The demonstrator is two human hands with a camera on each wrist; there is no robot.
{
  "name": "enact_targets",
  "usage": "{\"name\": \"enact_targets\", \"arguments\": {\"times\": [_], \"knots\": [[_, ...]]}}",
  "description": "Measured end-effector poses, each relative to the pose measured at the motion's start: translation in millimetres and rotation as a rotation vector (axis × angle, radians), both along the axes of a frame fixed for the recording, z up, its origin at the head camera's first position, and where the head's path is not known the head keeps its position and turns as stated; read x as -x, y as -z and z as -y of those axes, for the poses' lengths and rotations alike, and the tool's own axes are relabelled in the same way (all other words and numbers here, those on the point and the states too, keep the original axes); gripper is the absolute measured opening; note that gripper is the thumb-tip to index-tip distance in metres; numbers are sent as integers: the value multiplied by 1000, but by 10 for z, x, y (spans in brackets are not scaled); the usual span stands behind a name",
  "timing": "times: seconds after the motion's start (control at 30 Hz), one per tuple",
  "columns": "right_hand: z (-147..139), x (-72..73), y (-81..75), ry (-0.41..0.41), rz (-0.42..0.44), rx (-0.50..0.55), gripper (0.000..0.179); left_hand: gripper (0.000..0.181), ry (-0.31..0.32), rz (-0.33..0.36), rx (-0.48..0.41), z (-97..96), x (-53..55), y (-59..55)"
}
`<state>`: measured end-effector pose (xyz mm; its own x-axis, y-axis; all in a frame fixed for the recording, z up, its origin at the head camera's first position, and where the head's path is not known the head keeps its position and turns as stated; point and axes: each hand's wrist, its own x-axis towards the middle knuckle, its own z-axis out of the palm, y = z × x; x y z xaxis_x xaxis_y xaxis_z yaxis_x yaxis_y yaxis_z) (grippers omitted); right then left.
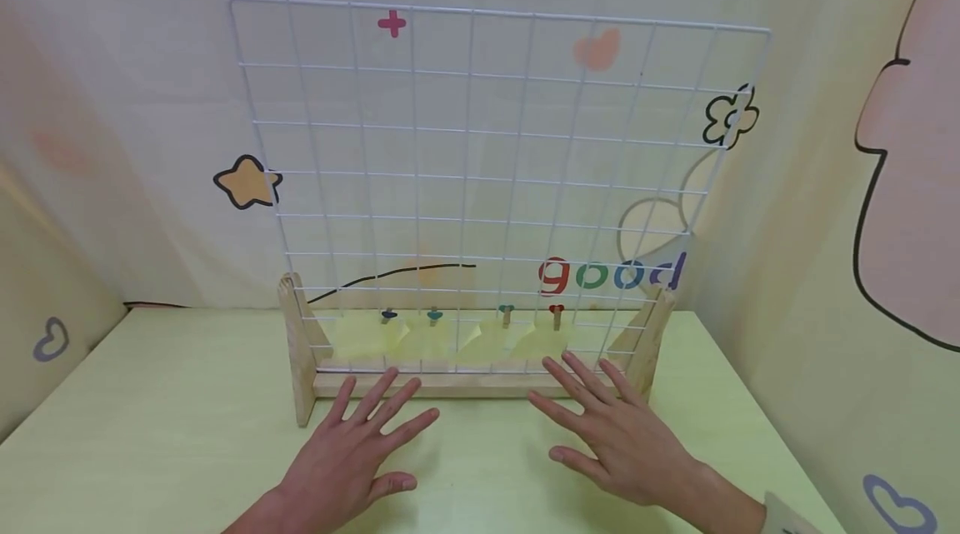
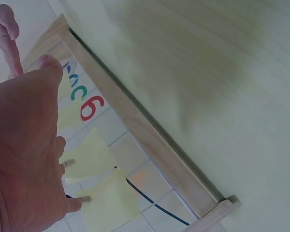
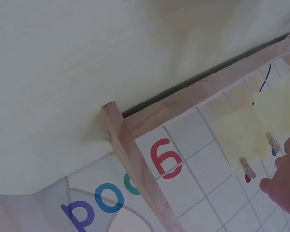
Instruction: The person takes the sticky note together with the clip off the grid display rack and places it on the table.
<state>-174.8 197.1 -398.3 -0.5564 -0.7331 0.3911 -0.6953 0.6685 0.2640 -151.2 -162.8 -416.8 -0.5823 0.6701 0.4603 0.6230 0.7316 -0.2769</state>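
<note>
The left hand [image 1: 352, 455] and right hand [image 1: 618, 442] were spread, palms down, fingers apart and holding nothing, in front of a white grid [image 1: 515, 181]. Whether any fingertip touched its wooden base [image 1: 480, 386] could not be told. The grid stood upright on the table [image 1: 172, 401], beyond both hands. Four yellow notes [image 1: 431, 340] hung side by side low on it, with small pegs at their upper edges, one dark blue peg [image 1: 388, 315], two teal, one red [image 1: 557, 313]. Behind, the wall bore a star [image 1: 246, 182], a flower [image 1: 722, 119] and coloured lettering, "good" [image 1: 553, 276].
</note>
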Motion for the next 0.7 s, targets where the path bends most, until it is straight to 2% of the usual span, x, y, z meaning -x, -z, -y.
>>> {"name": "enact_targets", "arguments": {"times": [0.3,0.43,0.7], "knots": [[176,-12,-102,10,28,41,58,68,-26,38,1,-8,0,7],[242,-8,-122,6,46,54,59,69,-36,79,-18,5,-8,12],[348,-5,-127,-14,131,177,64,71,-75,229,-96,-25,-45,-31]]}}
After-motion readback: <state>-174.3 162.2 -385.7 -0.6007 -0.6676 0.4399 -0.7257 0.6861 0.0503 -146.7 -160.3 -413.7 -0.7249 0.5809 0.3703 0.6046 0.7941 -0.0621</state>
